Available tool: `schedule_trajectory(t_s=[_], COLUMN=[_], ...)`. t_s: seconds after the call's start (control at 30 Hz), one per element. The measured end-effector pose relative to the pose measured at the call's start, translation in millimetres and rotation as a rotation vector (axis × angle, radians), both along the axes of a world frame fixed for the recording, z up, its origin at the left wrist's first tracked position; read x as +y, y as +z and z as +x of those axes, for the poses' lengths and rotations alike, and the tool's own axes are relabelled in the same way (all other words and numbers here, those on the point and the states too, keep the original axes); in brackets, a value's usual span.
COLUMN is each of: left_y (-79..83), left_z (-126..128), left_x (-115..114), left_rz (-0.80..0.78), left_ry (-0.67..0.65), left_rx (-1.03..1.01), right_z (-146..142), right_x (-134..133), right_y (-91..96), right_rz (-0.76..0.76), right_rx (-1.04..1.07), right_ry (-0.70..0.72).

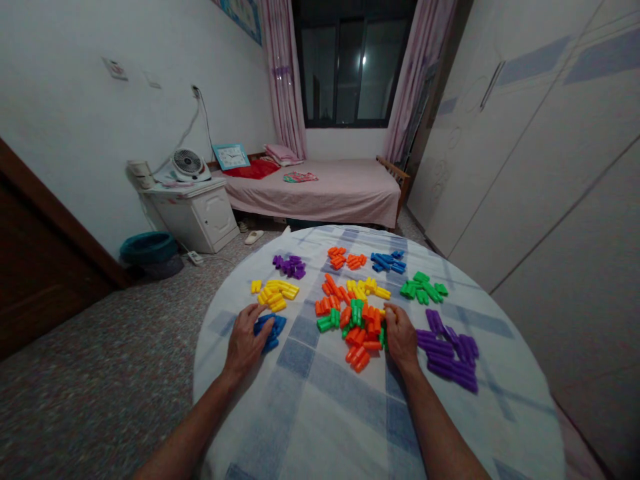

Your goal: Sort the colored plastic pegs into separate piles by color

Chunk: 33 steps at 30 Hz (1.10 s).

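Note:
A round table (325,413) with a blue-checked cloth carries piles of short plastic pegs sorted by colour. My left hand (244,340) lies on a small pile of blue pegs (273,328), fingers curled over them. My right hand (400,335) rests at the right edge of a mixed heap of orange and green pegs (357,327), fingers bent down into it. A large purple pile (447,350) lies just right of that hand. Yellow pegs (275,293) sit just beyond the left hand.
Farther back on the table are purple (290,265), orange (346,259), blue (387,261), green (424,287) and yellow (367,288) piles. Behind stand a bed (325,187), a white cabinet (197,213) with a fan, a teal basin (147,247) and wardrobes (525,147) on the right.

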State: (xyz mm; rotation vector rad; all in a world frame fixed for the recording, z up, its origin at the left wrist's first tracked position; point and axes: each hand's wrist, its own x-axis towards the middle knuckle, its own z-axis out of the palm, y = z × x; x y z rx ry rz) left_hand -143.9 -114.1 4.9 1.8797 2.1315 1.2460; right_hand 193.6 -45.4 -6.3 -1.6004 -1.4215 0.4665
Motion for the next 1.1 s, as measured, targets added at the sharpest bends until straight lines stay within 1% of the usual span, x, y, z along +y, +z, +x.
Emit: schedule_trajectory(t_s=[0.07,0.2,0.37,0.47,0.6,0.73,0.9,1.1], left_y=[-3.1,-4.9,-3.3,-1.8,-1.5,-3.8,-2.1,-0.4], left_z=[11,24,38,45,51,52,55,56], left_x=[-7,-7,-11,-17,-21,-19,-15,-14], left_rz=[-0.028,-0.096,-0.138,-0.139,-0.127,-0.095,-0.103,-0.078], left_ry=[-0.035,-0.096,-0.293,-0.356,-0.376,-0.407,-0.394,-0.392], left_rx=[0.058,0.105,0.126,0.15,0.189,0.262,0.321,0.308], right_z=[0,1,1,1,2,2,4,4], right_x=[0,0,0,0,0,1,3,2], right_y=[0.4,0.6,0.8,0.5,-0.7,-1.9,-4.5,-3.9], right_rz=[0.008,0.021,0.013,0.012,0.019,0.021,0.009,0.033], right_rx=[-0.004,-0.002,-0.002,0.004,0.009,0.017,0.01,0.013], right_ry=[0.004,0.006,0.01,0.012,0.021,0.033,0.032,0.033])
